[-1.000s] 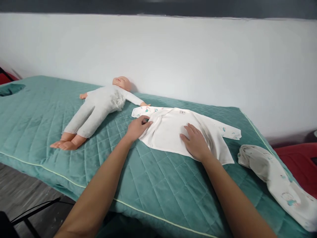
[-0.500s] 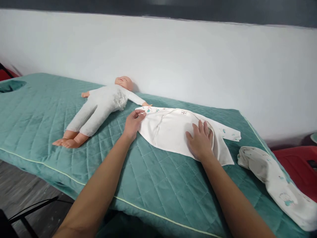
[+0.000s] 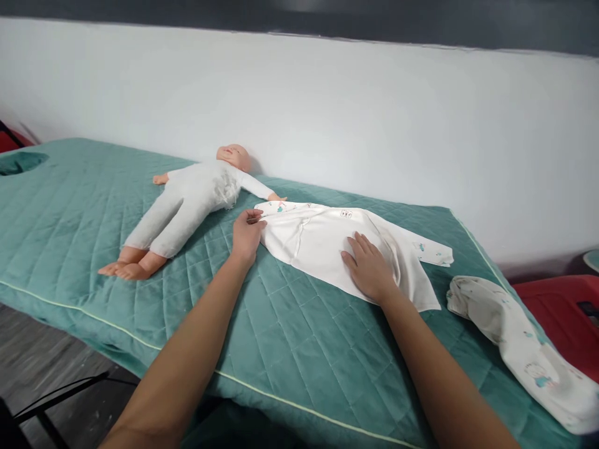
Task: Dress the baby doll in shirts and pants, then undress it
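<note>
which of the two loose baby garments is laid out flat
The white top beside the doll, with the right hand flat on it; the printed garment lies bunched, untouched.

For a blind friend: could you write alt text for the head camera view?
A person's left hand pinches the edge of a white baby top spread on a teal quilted table, while the right hand presses flat on it. A baby doll lies at left, another printed garment at right.
</note>
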Tool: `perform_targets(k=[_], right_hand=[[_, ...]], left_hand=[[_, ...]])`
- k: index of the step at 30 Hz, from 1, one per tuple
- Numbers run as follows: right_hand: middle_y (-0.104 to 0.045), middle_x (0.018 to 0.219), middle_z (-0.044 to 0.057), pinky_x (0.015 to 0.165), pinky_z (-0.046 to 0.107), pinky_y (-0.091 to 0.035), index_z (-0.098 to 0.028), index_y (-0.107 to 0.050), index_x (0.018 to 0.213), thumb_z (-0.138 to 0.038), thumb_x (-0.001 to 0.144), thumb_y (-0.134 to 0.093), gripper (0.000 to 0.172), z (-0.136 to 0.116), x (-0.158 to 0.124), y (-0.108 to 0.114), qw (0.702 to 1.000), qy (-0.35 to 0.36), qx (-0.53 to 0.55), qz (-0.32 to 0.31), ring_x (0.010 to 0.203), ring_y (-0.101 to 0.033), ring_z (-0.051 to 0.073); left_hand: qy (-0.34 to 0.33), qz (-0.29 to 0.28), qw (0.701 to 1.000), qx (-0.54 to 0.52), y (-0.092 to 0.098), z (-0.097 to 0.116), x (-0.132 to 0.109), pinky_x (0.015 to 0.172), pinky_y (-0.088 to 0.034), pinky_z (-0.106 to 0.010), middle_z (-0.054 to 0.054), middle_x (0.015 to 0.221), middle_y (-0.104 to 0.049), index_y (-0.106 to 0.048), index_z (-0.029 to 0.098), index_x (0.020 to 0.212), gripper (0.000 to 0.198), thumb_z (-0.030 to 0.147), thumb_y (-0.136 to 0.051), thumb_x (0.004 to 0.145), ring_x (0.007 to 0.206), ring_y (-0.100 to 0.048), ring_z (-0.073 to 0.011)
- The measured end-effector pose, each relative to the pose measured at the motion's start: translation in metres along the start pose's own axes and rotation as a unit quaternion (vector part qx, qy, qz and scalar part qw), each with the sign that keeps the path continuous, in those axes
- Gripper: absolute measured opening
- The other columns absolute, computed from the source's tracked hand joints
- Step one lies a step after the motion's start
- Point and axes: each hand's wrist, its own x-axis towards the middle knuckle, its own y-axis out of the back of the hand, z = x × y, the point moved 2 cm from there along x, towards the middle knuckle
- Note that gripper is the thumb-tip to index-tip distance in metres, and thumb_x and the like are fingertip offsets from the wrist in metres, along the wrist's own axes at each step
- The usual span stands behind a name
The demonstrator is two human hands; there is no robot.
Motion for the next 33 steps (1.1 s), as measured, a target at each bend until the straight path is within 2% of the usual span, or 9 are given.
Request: perform_targets(k=[4,11,19,26,29,33], right_hand=[[-0.028,0.167,0.020,0.126,0.051,-0.024,-0.005,-0.039,0.155,-0.046,0.106,-0.025,0.065,-0.001,0.000,-0.001,1.000,-0.001,-0.014,-0.023,0.157,-0.022,0.032],[-0.022,0.168,0.022,0.126,0.049,-0.022,-0.001,-0.031,0.158,-0.052,0.105,-0.022,0.074,0.000,0.009,-0.008,0.999,0.023,-0.023,-0.041,0.159,-0.015,0.031],[-0.019,0.170,0.019,0.128,0.045,-0.015,0.002,-0.027,0.159,-0.053,0.105,-0.020,0.077,-0.027,0.055,-0.018,0.996,0.053,-0.016,-0.069,0.159,-0.013,0.030],[-0.021,0.170,0.017,0.127,0.046,-0.017,-0.003,-0.026,0.160,-0.056,0.104,-0.020,0.077,-0.050,0.092,-0.025,0.995,0.073,0.010,-0.067,0.158,-0.017,0.029],[-0.022,0.170,0.017,0.127,0.047,-0.018,-0.003,-0.026,0.160,-0.055,0.104,-0.022,0.077,-0.054,0.096,-0.024,0.994,0.081,0.016,-0.067,0.158,-0.018,0.029],[-0.025,0.168,0.019,0.127,0.045,-0.020,-0.001,-0.028,0.159,-0.057,0.103,-0.026,0.079,-0.063,0.084,-0.023,0.992,0.109,0.024,-0.063,0.158,-0.019,0.029]], left_hand=[[-0.011,0.003,0.997,0.071,0.001,-0.002,0.000,0.074,-0.043,-0.030,-0.002,0.091,-0.064,-0.067,0.020,0.092,0.028,0.014,-0.062,0.065,0.080,-0.056,-0.0168],[-0.030,0.008,0.992,0.126,0.000,0.006,-0.002,0.077,-0.045,-0.029,-0.001,0.086,-0.064,-0.064,0.019,0.083,0.014,0.017,-0.066,0.069,0.078,-0.058,-0.0156],[-0.050,0.029,0.982,0.180,0.003,0.009,-0.003,0.083,-0.045,-0.032,0.000,0.082,-0.063,-0.061,0.021,0.082,0.013,0.015,-0.066,0.072,0.083,-0.060,-0.0185],[-0.094,0.052,0.958,0.268,0.006,0.004,-0.002,0.086,-0.046,-0.037,-0.003,0.086,-0.065,-0.059,0.023,0.087,0.009,0.016,-0.059,0.079,0.088,-0.061,-0.0236],[-0.112,0.047,0.950,0.287,0.005,0.004,-0.003,0.088,-0.046,-0.038,-0.006,0.096,-0.065,-0.059,0.022,0.090,0.011,0.016,-0.056,0.081,0.092,-0.060,-0.0238],[-0.136,0.038,0.954,0.263,0.005,0.004,-0.004,0.089,-0.047,-0.037,-0.006,0.102,-0.062,-0.058,0.022,0.090,0.014,0.012,-0.054,0.081,0.087,-0.059,-0.0205]])
